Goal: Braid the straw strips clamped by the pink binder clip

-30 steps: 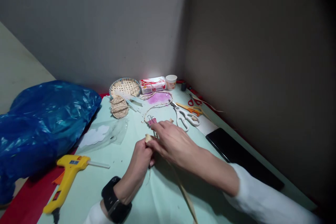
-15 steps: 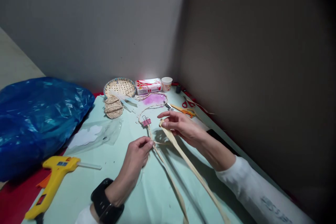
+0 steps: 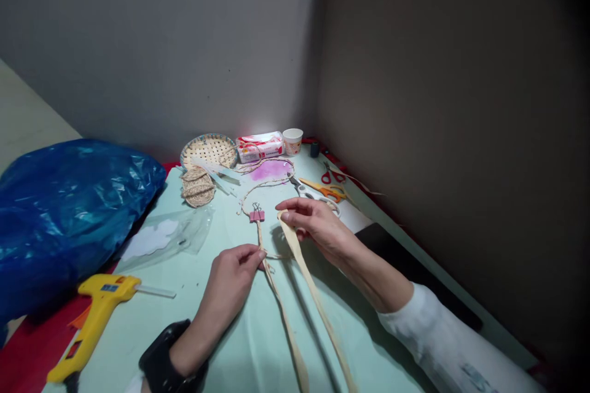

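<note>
My left hand [image 3: 237,276] pinches a pale braided cord [image 3: 259,234] where its loose strands part. Above that pinch, a pink binder clip [image 3: 257,216] is clamped on the cord, which curves away behind it across the table. One flat strand [image 3: 284,319] runs from the left fingertips toward the front edge. Raised to the right, my right hand [image 3: 318,224] holds a wider raffia strip [image 3: 295,245] between thumb and fingers, and its long tail hangs down to the front. A thin strand crosses between the two hands.
At left lie a yellow glue gun [image 3: 94,319], a blue plastic bag [image 3: 69,215] and a clear bag [image 3: 184,236]. A woven basket [image 3: 209,150], tissue pack [image 3: 260,147] and paper cup [image 3: 292,142] stand at the back. Scissors [image 3: 322,189] and a black flat object [image 3: 415,276] lie right.
Both hands keep their pinches and have shifted only slightly. The strands' tails have swung left at the front. More of the white-handled scissors and the black flat object shows now.
</note>
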A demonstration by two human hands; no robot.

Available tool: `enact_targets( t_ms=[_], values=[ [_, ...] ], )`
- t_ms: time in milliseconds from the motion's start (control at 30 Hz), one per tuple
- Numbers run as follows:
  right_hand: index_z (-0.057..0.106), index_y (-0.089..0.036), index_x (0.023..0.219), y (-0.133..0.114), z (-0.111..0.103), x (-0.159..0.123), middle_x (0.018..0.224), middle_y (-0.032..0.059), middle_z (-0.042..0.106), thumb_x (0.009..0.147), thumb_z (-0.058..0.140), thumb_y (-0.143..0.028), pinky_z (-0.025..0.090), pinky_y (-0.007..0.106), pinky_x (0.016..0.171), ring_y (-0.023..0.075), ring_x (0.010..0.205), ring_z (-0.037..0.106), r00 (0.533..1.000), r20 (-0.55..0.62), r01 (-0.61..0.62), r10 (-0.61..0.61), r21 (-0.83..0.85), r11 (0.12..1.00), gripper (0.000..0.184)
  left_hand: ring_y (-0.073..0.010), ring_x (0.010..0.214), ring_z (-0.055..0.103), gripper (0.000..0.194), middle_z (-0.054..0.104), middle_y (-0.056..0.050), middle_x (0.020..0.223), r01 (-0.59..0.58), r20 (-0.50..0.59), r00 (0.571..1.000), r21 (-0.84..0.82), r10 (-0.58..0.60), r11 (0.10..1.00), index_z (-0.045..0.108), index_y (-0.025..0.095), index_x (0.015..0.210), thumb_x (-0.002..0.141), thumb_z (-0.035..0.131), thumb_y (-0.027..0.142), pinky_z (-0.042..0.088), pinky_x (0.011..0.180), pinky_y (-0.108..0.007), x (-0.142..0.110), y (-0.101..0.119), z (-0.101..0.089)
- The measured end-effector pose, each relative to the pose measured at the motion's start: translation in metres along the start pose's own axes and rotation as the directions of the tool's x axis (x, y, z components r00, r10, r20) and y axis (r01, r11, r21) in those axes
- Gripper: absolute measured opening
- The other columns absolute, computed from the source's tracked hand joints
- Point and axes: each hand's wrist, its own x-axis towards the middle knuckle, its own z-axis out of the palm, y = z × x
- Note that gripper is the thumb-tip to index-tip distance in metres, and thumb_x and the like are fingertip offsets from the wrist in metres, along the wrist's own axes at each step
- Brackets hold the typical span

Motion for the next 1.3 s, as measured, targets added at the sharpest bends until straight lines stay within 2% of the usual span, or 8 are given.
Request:
enact_targets(
  t_ms=[167, 333, 433, 633, 900, 1067, 1167, 1300],
  values=[
    [0.066, -0.015, 0.088, 0.002, 0.004, -0.002, 0.074, -0.0007, 0.057, 0.075, 0.067, -0.031, 0.036, 0.02, 0.051, 0.0086, 0.06, 0.047, 0.999, 0.012, 0.044, -0.044, 0.009, 0.999, 0.021, -0.0224, 0.075, 0.062, 0.023, 0.072, -0.004, 0.076, -0.068, -0.004, 0.997, 0.222, 0.071, 0.973, 0.073, 0.019, 0.075, 0.08, 0.057, 0.034, 0.041, 0.071, -0.028, -0.004, 0.008, -0.008],
    [0.066, -0.014, 0.082, -0.002, 0.007, -0.004, 0.072, -0.0004, 0.057, 0.075, 0.067, -0.03, 0.038, 0.019, 0.052, 0.0083, 0.061, 0.048, 0.999, 0.028, 0.035, -0.034, -0.021, 0.999, 0.018, -0.0212, 0.069, 0.056, 0.024, 0.07, -0.007, 0.087, -0.124, -0.116, 0.976, 0.403, 0.185, 0.907, 0.073, 0.019, 0.081, 0.079, 0.059, 0.038, 0.038, 0.07, -0.031, -0.003, 0.011, -0.022],
    [0.066, -0.015, 0.085, -0.002, 0.012, -0.007, 0.072, -0.0002, 0.058, 0.073, 0.069, -0.031, 0.04, 0.02, 0.05, 0.0095, 0.061, 0.05, 0.997, 0.07, 0.036, -0.037, 0.019, 0.999, 0.021, -0.018, 0.066, 0.053, 0.028, 0.069, -0.006, 0.088, -0.108, -0.158, 0.975, 0.28, 0.157, 0.954, 0.071, 0.018, 0.087, 0.081, 0.057, 0.042, 0.038, 0.068, -0.029, -0.003, 0.02, -0.026],
    [0.066, -0.016, 0.084, 0.005, 0.03, -0.018, 0.073, -0.0008, 0.059, 0.071, 0.072, -0.028, 0.043, 0.022, 0.059, 0.0105, 0.065, 0.053, 0.992, 0.052, 0.113, -0.117, 0.07, 0.991, 0.019, -0.0175, 0.067, 0.058, 0.036, 0.064, -0.001, 0.07, 0.01, 0.101, 0.995, -0.24, 0.015, 0.971, 0.063, 0.016, 0.092, 0.071, 0.067, 0.044, 0.04, 0.061, -0.023, -0.01, 0.034, -0.01],
    [0.064, -0.012, 0.093, 0.006, 0.033, -0.019, 0.062, -0.0043, 0.055, 0.064, 0.078, -0.03, 0.034, 0.022, 0.055, 0.007, 0.051, 0.046, 0.988, 0.126, -0.126, 0.089, 0.327, 0.937, 0.037, -0.0146, 0.066, 0.046, 0.039, 0.054, 0.0, 0.066, 0.028, 0.19, 0.982, -0.186, 0.008, 0.982, 0.055, 0.017, 0.062, 0.076, 0.063, 0.053, 0.035, 0.059, -0.022, -0.013, 0.023, -0.015],
    [0.063, -0.015, 0.065, 0.001, 0.031, -0.021, 0.06, -0.0028, 0.056, 0.068, 0.065, -0.013, 0.037, 0.023, 0.061, 0.0097, 0.059, 0.049, 0.987, -0.03, 0.156, -0.158, -0.035, 0.987, 0.004, -0.0123, 0.058, 0.038, 0.042, 0.044, 0.003, 0.059, 0.058, 0.202, 0.979, -0.192, -0.019, 0.98, 0.052, 0.018, 0.063, 0.076, 0.061, 0.057, 0.032, 0.053, -0.021, -0.014, 0.018, -0.004],
    [0.068, -0.017, 0.066, -0.005, 0.03, -0.023, 0.067, -0.0013, 0.064, 0.071, 0.06, -0.009, 0.04, 0.024, 0.071, 0.0123, 0.07, 0.056, 0.938, -0.098, 0.293, -0.332, -0.281, 0.914, 0.012, -0.0116, 0.056, 0.035, 0.039, 0.041, 0.005, 0.058, 0.02, 0.139, 0.99, -0.178, 0.005, 0.984, 0.054, 0.019, 0.068, 0.076, 0.062, 0.057, 0.029, 0.05, -0.021, -0.014, 0.023, 0.002],
    [0.069, -0.013, 0.074, -0.009, 0.025, -0.018, 0.061, 0.0002, 0.062, 0.074, 0.063, -0.023, 0.041, 0.023, 0.055, 0.0102, 0.053, 0.051, 0.993, -0.032, 0.114, -0.116, -0.07, 0.991, 0.011, -0.0122, 0.058, 0.038, 0.036, 0.045, 0.004, 0.061, -0.046, 0.127, 0.99, -0.159, 0.067, 0.986, 0.055, 0.019, 0.071, 0.079, 0.059, 0.053, 0.032, 0.053, -0.021, -0.017, 0.031, -0.001]
  ],
)
